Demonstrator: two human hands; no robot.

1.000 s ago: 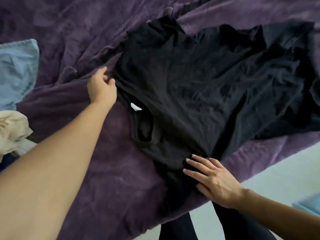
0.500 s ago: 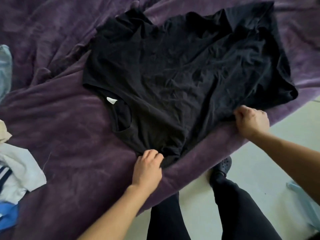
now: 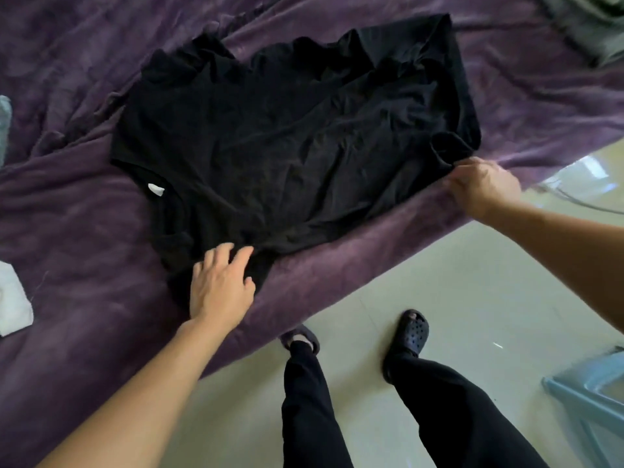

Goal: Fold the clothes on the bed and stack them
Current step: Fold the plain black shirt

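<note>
A black T-shirt (image 3: pixel 287 136) lies spread and wrinkled on the purple bed cover (image 3: pixel 84 231), its collar with a white tag (image 3: pixel 155 189) pointing left. My left hand (image 3: pixel 221 285) rests on the near sleeve with fingers spread and straight. At the shirt's bottom hem corner near the bed edge, my right hand (image 3: pixel 483 187) pinches the fabric; it is blurred.
White cloth (image 3: pixel 11 298) and a pale blue garment (image 3: pixel 4 119) lie at the bed's left edge. Grey fabric (image 3: pixel 587 25) sits at the top right. My legs and dark sandals stand on the light tiled floor (image 3: pixel 456 282). A light blue stool (image 3: pixel 594 396) is at the lower right.
My left hand went from the far shoulder to the near sleeve and opened flat. My right hand moved right to the hem corner, pulling it out. The view shifted right.
</note>
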